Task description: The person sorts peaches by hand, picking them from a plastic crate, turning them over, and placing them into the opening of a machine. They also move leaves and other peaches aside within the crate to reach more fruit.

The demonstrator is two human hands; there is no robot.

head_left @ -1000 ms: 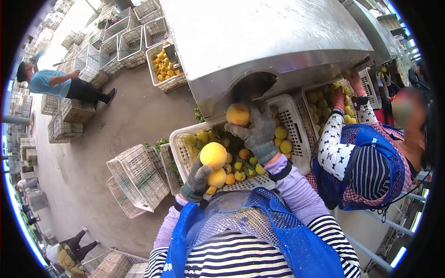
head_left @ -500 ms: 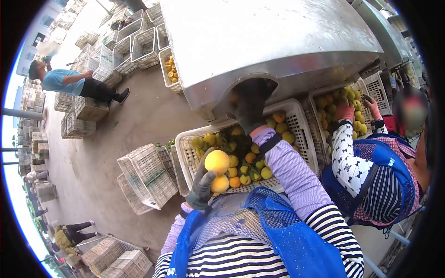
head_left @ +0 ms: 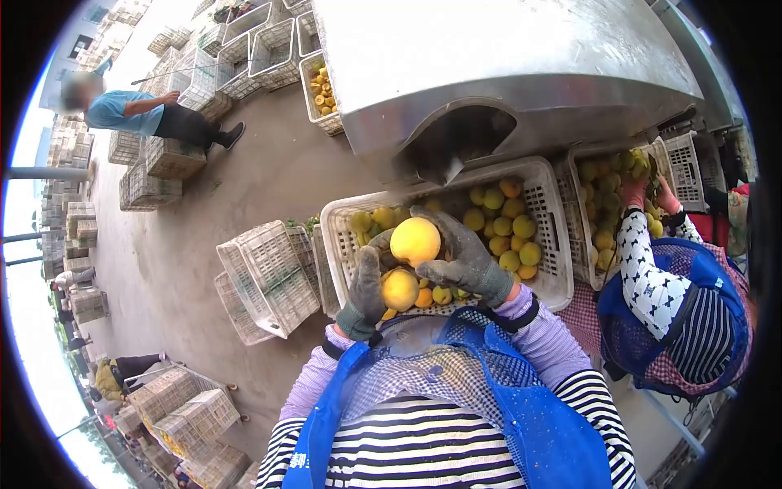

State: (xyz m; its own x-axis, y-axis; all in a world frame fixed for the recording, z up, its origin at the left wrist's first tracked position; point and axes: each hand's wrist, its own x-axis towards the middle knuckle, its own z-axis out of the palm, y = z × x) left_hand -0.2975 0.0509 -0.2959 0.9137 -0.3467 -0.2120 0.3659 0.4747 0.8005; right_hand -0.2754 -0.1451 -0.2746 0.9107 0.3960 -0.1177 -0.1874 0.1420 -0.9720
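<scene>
My left hand (head_left: 364, 287), in a dark grey glove, is closed on a yellow peach (head_left: 400, 289) low between my hands. My right hand (head_left: 471, 259), gloved the same way, has its thumb and fingers around another yellow peach (head_left: 415, 241) just above it. The left fingertips are close to this upper peach; whether they touch it is hard to tell. Both hands are over a white plastic crate (head_left: 556, 213) holding many green-yellow and orange peaches (head_left: 509, 226). My hands hide the middle of the crate.
Behind the crate stands a metal machine (head_left: 521, 106) with a dark opening (head_left: 460, 134). On the right, a co-worker (head_left: 680, 310) reaches into another peach-filled crate (head_left: 577, 220). Tilted crates (head_left: 273, 277) stand at left. A person in blue (head_left: 130, 112) is farther off among stacked crates.
My right hand has come out of the machine's opening and down to the peaches at my left hand, closing on the upper one. The person in blue has lowered an arm.
</scene>
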